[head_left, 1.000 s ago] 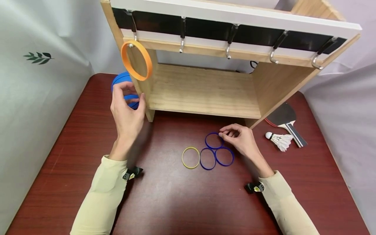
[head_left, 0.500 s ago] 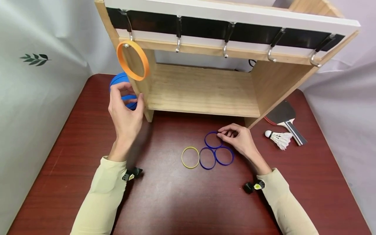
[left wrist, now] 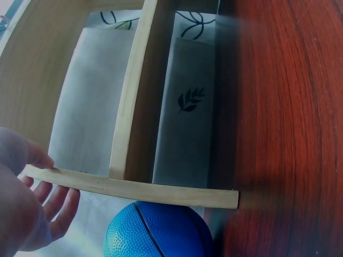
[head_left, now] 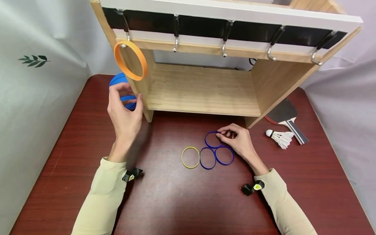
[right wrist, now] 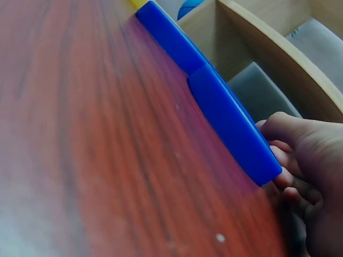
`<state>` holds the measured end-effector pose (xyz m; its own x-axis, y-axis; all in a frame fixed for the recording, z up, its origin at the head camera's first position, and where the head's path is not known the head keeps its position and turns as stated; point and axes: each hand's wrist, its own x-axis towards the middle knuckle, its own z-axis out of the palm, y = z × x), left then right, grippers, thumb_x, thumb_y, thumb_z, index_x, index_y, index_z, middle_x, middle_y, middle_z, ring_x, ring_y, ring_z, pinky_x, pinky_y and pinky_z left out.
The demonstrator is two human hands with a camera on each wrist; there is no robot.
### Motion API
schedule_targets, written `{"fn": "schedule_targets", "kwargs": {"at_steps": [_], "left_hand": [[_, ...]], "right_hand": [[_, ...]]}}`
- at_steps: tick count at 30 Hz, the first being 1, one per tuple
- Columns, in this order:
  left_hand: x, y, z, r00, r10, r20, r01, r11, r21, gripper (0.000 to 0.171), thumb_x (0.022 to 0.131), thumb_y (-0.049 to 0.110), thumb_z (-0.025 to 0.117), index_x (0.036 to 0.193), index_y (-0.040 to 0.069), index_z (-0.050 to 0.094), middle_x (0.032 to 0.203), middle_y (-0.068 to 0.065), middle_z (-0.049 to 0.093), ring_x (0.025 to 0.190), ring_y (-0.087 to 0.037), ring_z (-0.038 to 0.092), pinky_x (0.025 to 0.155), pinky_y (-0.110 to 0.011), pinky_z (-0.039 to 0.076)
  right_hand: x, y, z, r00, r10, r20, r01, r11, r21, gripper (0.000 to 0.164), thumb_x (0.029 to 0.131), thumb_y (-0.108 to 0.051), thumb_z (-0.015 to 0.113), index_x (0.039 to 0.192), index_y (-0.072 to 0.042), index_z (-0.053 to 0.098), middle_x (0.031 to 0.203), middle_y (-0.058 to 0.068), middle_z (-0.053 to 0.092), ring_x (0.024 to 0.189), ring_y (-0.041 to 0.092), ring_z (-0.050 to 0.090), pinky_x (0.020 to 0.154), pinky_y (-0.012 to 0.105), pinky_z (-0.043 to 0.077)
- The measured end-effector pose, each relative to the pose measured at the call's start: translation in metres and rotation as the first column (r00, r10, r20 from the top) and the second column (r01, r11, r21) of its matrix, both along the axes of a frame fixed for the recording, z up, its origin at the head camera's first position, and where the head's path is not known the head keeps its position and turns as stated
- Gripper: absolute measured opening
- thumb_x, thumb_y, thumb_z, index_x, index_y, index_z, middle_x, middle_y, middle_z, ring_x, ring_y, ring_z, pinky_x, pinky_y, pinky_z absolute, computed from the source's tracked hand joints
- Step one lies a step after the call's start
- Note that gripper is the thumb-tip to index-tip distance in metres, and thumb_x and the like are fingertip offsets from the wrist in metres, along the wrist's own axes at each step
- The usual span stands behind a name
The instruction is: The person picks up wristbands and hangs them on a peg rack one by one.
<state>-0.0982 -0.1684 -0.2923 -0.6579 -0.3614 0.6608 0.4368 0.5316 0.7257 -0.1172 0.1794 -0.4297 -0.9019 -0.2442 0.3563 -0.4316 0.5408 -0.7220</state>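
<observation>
A wooden rack [head_left: 202, 91] with a row of metal hooks stands on the table. My left hand [head_left: 123, 114] grips its left side panel [left wrist: 96, 183], thumb on the inner face and fingers on the outer one. An orange ring [head_left: 143, 65] hangs from the leftmost hook, above that hand. In front of the rack, my right hand [head_left: 239, 140] pinches the far right edge of a blue ring [head_left: 205, 140] between thumb and fingertips. Two more blue rings [head_left: 207, 168] and a yellow ring [head_left: 190, 167] lie flat close by, almost touching each other.
Behind the left panel sits a blue ball [left wrist: 155, 235] with dark seams, partly hidden by hand and rack. To the right of the rack lie a table tennis paddle [head_left: 282, 112] and a shuttlecock [head_left: 282, 139]. Pale cloth [head_left: 38, 107] hangs on both sides.
The head view has shifted slightly, so the rack appears a little further left. Both hands keep their places on the panel and the blue ring, and the rings have not moved.
</observation>
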Motion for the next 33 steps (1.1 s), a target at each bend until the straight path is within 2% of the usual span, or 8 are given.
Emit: {"fn": "schedule_targets", "kwargs": {"at_steps": [12,23,33], "left_hand": [[0.001,0.0,0.001,1.0,-0.007,-0.004,0.007,1.0,0.004,0.029,0.086,-0.002,0.068,0.11,-0.01,0.054,0.104,-0.018,0.059,0.095,-0.021,0.061,0.073,-0.028,0.055],[0.0,0.0,0.0,1.0,-0.001,-0.012,0.001,1.0,0.002,0.03,0.085,-0.003,0.068,0.111,-0.011,0.054,0.104,-0.018,0.059,0.095,-0.022,0.061,0.072,-0.029,0.055],[0.002,-0.001,0.0,1.0,-0.016,-0.008,0.016,1.0,0.002,0.03,0.086,-0.003,0.068,0.111,-0.011,0.053,0.103,-0.02,0.058,0.095,-0.023,0.061,0.072,-0.032,0.055]], "right_hand": [[0.0,-0.001,-0.002,0.999,-0.024,-0.03,0.024,1.0,0.001,0.007,0.082,-0.022,0.081,0.088,-0.021,0.077,0.075,-0.014,0.062,0.068,0.008,0.054,0.056,0.019,0.041],[0.0,-0.004,-0.002,0.998,-0.036,-0.054,0.037,0.999,0.011,0.008,0.081,-0.018,0.081,0.086,-0.021,0.077,0.076,-0.014,0.063,0.068,0.008,0.054,0.056,0.02,0.04],[0.005,-0.006,0.008,0.997,-0.052,-0.056,0.049,0.997,-0.058,0.007,0.082,-0.018,0.081,0.087,-0.023,0.078,0.077,-0.012,0.066,0.063,0.011,0.055,0.054,0.02,0.042]]}}
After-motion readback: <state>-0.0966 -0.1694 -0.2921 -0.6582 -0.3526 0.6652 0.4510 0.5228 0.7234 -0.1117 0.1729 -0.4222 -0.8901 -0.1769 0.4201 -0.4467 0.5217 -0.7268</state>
